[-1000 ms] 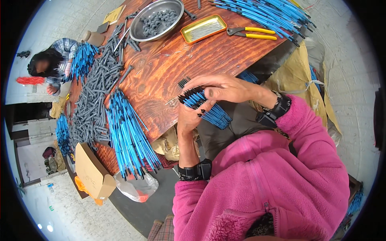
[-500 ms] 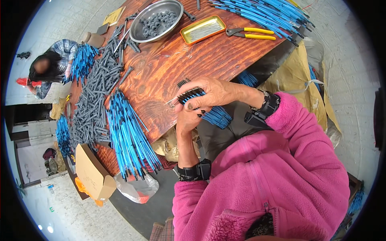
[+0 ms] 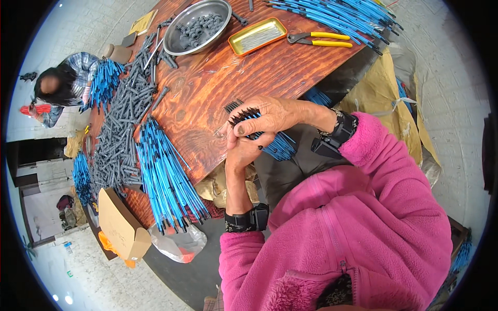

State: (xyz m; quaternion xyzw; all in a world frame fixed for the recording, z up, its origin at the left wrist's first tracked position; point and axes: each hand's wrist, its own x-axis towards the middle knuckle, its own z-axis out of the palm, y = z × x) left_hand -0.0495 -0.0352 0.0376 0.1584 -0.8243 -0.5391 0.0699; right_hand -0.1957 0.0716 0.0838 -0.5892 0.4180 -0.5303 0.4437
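Observation:
Between my two hands is a bundle of thin blue rods with black tips, held over my lap beside the table edge. My right hand lies across its top, thumb bent over the black ends and fingers wrapped round the far side. From below, my left hand closes round the bundle, its fingers partly hidden under the right. The tips poke out between thumb and fingers, and the blue shafts run down to the right. Whether a thin wire is also in my fingers is too blurred to tell.
On the wooden table lie a metal bowl of grey rings, a yellow tray of thin wires, yellow-handled pliers, heaped grey plugs and blue rod bundles. A cardboard box stands left. Another person sits far left.
My right hand has shifted slightly left, its thumb now lower across the black tips. The thin wire that stuck out past my fingers no longer shows clearly. The view has shifted a little.

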